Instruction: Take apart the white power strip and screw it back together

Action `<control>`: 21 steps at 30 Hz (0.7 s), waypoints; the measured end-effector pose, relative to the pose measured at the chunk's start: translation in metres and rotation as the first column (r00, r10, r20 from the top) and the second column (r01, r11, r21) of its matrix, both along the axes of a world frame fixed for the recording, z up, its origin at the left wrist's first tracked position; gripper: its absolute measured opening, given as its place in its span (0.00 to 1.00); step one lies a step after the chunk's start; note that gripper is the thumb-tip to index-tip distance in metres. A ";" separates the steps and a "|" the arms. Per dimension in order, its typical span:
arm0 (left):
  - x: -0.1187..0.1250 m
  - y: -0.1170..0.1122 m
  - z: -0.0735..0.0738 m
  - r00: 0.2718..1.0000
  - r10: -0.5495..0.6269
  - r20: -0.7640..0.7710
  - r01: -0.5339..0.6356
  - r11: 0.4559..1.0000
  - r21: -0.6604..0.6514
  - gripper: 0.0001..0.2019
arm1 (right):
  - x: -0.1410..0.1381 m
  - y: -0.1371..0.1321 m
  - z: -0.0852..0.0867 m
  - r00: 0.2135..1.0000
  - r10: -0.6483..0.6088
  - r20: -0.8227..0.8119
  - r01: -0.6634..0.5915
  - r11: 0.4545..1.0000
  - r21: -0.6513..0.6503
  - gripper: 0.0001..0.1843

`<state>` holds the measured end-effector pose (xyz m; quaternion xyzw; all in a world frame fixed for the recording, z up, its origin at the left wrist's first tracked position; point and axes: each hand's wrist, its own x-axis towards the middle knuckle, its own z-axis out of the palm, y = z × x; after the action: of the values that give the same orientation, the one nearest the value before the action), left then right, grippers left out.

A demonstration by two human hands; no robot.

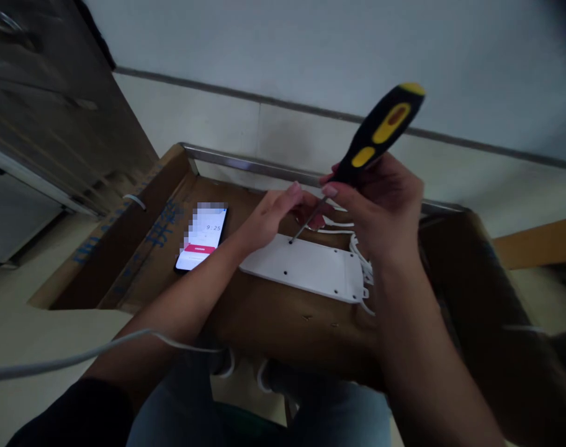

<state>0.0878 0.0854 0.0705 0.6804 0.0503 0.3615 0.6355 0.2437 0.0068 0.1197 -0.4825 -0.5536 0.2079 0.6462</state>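
Site note: you are seated in a plain indoor workroom, though its exact type cannot be settled. You have a white painted wall (311,56) with a grey stripe along it, a pale floor (41,298) and a dark wood-grain cabinet (54,81) at left. Your bench is improvised: a cardboard carton (283,323) across a steel rail (246,164). On it — a yellow-and-black screwdriver (385,127) and a white power strip casing (301,267).

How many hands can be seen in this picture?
2: the left hand is over the white plastic plate, and the right hand grips the yellow-and-black screwdriver.
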 end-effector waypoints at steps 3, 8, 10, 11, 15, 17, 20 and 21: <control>-0.004 -0.009 0.008 1.000 0.027 -0.006 -0.027 0.998 0.065 0.25 | 0.000 -0.002 -0.007 1.000 -0.005 -0.023 0.005 1.000 -0.003 0.19; -0.002 0.000 0.011 0.997 0.018 -0.080 -0.013 0.998 0.065 0.20 | 0.000 0.002 -0.008 0.995 0.089 -0.053 -0.093 0.993 -0.072 0.17; -0.002 0.003 0.010 0.996 0.032 -0.080 -0.026 0.997 0.072 0.20 | 0.001 0.004 -0.009 0.989 0.129 -0.066 -0.135 0.987 -0.091 0.18; -0.002 0.004 0.009 0.996 0.037 -0.077 -0.031 0.996 0.078 0.21 | 0.001 0.004 -0.010 0.987 0.142 -0.070 -0.149 0.984 -0.100 0.19; -0.004 0.007 0.007 0.996 0.046 -0.071 -0.040 0.996 0.074 0.22 | 0.000 0.007 -0.011 0.991 0.134 -0.023 -0.136 0.982 -0.132 0.19; -0.005 0.009 0.008 0.995 0.048 -0.084 -0.041 0.996 0.079 0.21 | -0.001 0.010 -0.006 0.988 0.156 0.007 -0.154 0.978 -0.138 0.19; -0.008 0.011 0.010 0.993 0.030 -0.116 -0.019 0.995 0.094 0.19 | -0.002 0.019 0.008 0.984 0.173 0.045 -0.170 0.982 -0.078 0.21; -0.009 0.012 0.011 0.992 0.024 -0.125 -0.012 0.996 0.090 0.19 | -0.003 0.022 0.014 0.988 0.140 0.072 -0.137 0.990 -0.044 0.21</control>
<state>0.0792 0.0977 0.0811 0.7289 0.0803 0.3255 0.5969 0.2407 0.0289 0.1333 -0.4628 -0.6055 0.2446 0.5994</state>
